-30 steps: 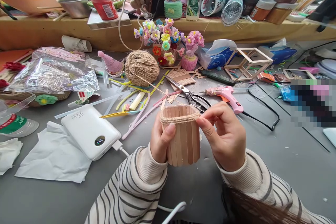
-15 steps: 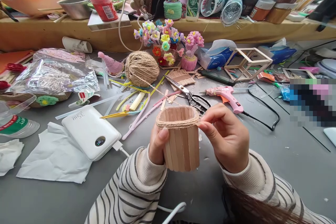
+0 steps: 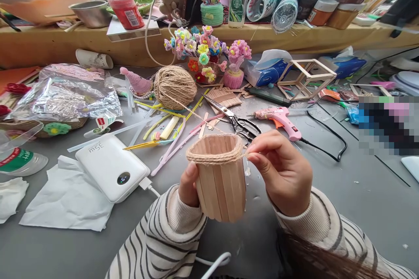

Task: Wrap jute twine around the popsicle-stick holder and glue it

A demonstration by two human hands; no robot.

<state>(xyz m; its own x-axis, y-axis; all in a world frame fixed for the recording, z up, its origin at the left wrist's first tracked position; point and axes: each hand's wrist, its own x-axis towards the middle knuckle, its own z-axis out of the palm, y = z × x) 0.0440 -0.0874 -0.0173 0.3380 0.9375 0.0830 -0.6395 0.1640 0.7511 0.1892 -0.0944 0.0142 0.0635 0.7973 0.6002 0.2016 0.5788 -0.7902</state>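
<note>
A cup made of upright wooden craft sticks (image 3: 221,192) is gripped at its left side by my left hand (image 3: 189,185), thumb just below the rim. Jute twine (image 3: 214,157) is wound round the cup's top edge in a few turns. My right hand (image 3: 283,172) pinches a short stretch of the twine between thumb and fingertips, just right of the rim and apart from the cup. From behind the cup, a strand runs back to a ball of jute twine (image 3: 175,87). My left fingers are mostly hidden behind the cup.
Black-handled scissors (image 3: 234,117) lie behind the cup, beside a pink hot glue gun (image 3: 278,120). A white power bank (image 3: 113,168) with a cable is at left. Craft sticks (image 3: 225,96), pipe-cleaner flowers (image 3: 199,50) and a wooden stick frame (image 3: 307,78) stand farther back.
The cup has shifted slightly left and down and turned a little in my left hand. A short length of twine now shows stretched between the rim and my right fingertips.
</note>
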